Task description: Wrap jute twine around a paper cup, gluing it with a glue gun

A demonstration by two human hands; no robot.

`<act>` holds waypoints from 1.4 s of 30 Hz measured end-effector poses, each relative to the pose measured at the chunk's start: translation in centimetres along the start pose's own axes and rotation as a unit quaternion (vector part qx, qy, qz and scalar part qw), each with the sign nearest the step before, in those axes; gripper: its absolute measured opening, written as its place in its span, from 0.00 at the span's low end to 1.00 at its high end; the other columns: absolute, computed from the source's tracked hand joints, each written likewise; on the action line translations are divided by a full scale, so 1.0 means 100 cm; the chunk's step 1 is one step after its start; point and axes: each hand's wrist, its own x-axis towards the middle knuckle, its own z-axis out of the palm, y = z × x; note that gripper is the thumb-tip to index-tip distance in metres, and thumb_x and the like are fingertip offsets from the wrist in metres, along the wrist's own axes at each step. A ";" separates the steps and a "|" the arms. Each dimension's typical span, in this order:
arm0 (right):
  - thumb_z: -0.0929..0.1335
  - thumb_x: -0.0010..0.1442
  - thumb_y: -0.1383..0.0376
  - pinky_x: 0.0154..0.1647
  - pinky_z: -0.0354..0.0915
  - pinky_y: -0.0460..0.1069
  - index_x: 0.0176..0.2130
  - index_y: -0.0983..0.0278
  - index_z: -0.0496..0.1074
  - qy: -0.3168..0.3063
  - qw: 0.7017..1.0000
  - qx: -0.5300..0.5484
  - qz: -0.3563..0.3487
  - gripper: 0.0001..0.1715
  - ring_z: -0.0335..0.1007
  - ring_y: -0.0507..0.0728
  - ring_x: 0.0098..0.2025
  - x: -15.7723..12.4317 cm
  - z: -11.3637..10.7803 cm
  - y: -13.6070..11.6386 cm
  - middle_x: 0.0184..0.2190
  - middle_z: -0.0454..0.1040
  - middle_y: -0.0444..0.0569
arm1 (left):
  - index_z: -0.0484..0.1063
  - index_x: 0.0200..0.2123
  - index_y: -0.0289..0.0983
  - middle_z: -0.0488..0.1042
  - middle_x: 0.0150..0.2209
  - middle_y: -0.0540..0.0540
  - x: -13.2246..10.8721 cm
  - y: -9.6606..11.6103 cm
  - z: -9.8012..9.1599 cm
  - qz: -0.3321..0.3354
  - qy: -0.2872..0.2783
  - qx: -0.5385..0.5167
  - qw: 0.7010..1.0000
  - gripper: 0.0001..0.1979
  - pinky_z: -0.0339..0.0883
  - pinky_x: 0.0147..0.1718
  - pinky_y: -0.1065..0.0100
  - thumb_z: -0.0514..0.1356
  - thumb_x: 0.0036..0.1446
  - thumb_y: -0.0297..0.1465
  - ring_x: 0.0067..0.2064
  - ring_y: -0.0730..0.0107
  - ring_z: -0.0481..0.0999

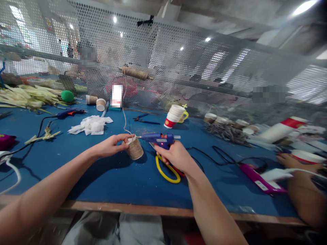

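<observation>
Twine-wrapped cup (136,150): mid-frame, probably light, crushable; hold its upper end
Left grip (113,145): you pinch it
Right grip (178,157): you clasp glue gun (155,137)

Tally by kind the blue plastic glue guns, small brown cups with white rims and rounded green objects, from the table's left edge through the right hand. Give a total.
Blue plastic glue guns: 2 (held gun, lying gun)
Small brown cups with white rims: 3 (held cup, left back cup, right back cup)
Rounded green object: 1
Total: 6
</observation>
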 end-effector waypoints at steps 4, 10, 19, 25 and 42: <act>0.65 0.50 0.59 0.15 0.58 0.43 0.19 0.65 0.63 0.002 1.000 -0.004 0.005 0.14 0.57 0.48 0.13 0.000 0.000 -0.001 0.10 0.62 0.40 | 0.64 0.27 0.35 0.61 0.57 0.39 0.000 0.001 0.000 0.003 -0.001 -0.003 1.000 0.13 0.51 0.56 0.62 0.53 0.55 0.39 0.60 0.61 0.56; 0.65 0.50 0.59 0.15 0.59 0.43 0.19 0.65 0.62 -0.006 1.000 0.005 -0.005 0.15 0.57 0.47 0.13 -0.001 0.000 -0.002 0.10 0.61 0.40 | 0.62 0.26 0.35 0.61 0.58 0.39 0.000 0.003 0.000 0.003 -0.005 0.001 1.000 0.12 0.51 0.55 0.62 0.52 0.55 0.38 0.60 0.61 0.57; 0.66 0.50 0.61 0.14 0.59 0.43 0.19 0.64 0.63 -0.009 1.000 0.009 -0.002 0.13 0.57 0.48 0.12 -0.006 0.000 -0.005 0.10 0.62 0.40 | 0.64 0.27 0.35 0.62 0.57 0.41 0.000 0.001 0.000 -0.001 -0.003 -0.009 1.000 0.12 0.50 0.56 0.61 0.53 0.54 0.39 0.60 0.60 0.56; 0.66 0.50 0.62 0.14 0.58 0.44 0.19 0.64 0.64 -0.023 0.999 0.001 -0.025 0.13 0.56 0.47 0.12 -0.009 0.001 -0.008 0.10 0.62 0.40 | 0.61 0.25 0.36 0.64 0.56 0.41 0.000 0.001 0.000 0.000 0.000 -0.013 1.000 0.13 0.49 0.56 0.61 0.53 0.54 0.39 0.60 0.61 0.56; 0.65 0.50 0.59 0.14 0.59 0.44 0.18 0.63 0.62 -0.004 0.999 -0.029 -0.023 0.15 0.57 0.48 0.12 -0.008 0.000 -0.007 0.10 0.63 0.41 | 0.65 0.28 0.36 0.63 0.56 0.41 0.000 -0.001 0.001 0.003 -0.002 -0.009 1.000 0.12 0.50 0.56 0.61 0.53 0.55 0.39 0.60 0.61 0.56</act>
